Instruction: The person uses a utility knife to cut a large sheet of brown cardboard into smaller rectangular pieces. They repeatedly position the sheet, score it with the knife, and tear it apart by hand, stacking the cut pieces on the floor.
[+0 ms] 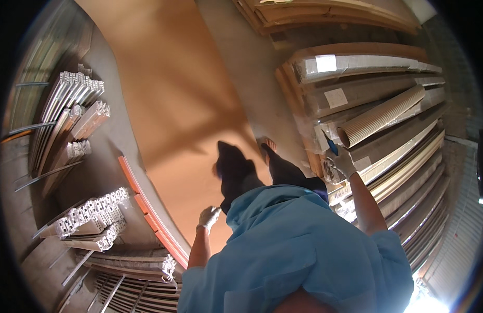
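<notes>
My right hand, in a pale glove, is closed around a blue-handled knife whose dark, narrow tip points away from me. It is over the near ends of long wrapped packages, beside a ribbed beige roll. My left hand, also gloved, hangs low by my left thigh with its fingers curled together. Whether it holds something small is hidden. Beneath it, a long brown sheet stretches across the floor, and one of my legs is over it.
Stacked long packages line the right side. To the left are bundled metal profiles and more bundles with wrapped ends. An orange-edged strip runs along the brown sheet's left edge. Bright light enters at the lower right.
</notes>
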The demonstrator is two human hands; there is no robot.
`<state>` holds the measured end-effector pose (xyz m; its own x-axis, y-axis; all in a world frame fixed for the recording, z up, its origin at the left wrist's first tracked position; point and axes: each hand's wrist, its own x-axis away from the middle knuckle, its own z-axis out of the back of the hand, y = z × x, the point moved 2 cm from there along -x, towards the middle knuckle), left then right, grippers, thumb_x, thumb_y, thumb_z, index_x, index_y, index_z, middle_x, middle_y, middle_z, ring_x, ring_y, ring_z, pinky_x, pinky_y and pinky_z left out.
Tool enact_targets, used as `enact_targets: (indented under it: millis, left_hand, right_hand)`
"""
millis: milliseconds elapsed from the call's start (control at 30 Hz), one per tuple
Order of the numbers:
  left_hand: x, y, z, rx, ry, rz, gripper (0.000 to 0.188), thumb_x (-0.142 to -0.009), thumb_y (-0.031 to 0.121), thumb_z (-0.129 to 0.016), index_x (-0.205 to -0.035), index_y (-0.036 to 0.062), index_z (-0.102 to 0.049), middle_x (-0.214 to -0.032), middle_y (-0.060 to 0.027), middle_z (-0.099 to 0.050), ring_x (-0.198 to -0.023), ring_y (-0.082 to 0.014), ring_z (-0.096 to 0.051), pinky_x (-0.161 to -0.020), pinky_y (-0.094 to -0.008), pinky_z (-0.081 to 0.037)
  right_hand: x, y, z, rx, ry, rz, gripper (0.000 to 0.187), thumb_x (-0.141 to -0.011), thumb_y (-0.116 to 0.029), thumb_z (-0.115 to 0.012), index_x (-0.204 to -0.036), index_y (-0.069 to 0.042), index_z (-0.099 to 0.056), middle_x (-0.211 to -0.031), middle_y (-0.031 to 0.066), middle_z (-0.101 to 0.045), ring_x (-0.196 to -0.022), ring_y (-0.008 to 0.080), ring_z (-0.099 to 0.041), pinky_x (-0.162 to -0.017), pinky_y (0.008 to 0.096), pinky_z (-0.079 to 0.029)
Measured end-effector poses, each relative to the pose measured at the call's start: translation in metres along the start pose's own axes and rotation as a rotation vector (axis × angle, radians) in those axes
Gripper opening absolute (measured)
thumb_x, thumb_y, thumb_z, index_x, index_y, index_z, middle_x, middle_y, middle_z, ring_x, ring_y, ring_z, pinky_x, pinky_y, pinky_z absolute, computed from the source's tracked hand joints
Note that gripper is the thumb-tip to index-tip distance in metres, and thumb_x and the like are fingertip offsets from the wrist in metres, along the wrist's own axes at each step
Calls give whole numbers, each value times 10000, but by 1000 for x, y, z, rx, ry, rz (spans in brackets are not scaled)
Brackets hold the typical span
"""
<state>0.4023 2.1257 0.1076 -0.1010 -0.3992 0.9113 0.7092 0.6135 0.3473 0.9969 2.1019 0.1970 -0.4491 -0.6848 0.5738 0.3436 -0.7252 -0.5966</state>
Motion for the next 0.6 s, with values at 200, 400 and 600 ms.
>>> enact_targets:
  millis: [200, 400, 600]
  left_hand:
    - [-18, 57, -18, -88, 66, -34, 222, -891, 280, -612, -907, 59, -633, -701, 23, -558, -569, -65, -500, -502, -238, -410]
    - [-36, 91, -16, -302, 121, -101, 226, -878, 309, -629, -894, 86, -658, -668, 7, -582, -554, -83, -525, -519, -254, -427]
    - [-41, 132, -16, -294, 147, -150, 262, -869, 317, -640, -921, 61, -661, -689, 8, -585, -566, -84, -521, -523, -247, -423]
  right_hand:
    - [-5, 28, 15, -20, -14, -58, 335, -874, -348, -668, -916, -20, -615, -736, 100, -626, -624, 187, -606, -584, 347, -475]
    - [3, 21, 14, -89, -147, -2, 313, -875, -345, -677, -871, -42, -596, -640, 39, -586, -564, 116, -572, -526, 305, -444]
    - [2, 21, 27, -101, -183, -42, 285, -871, -320, -678, -863, -46, -600, -643, 23, -584, -563, 108, -572, -523, 292, -452]
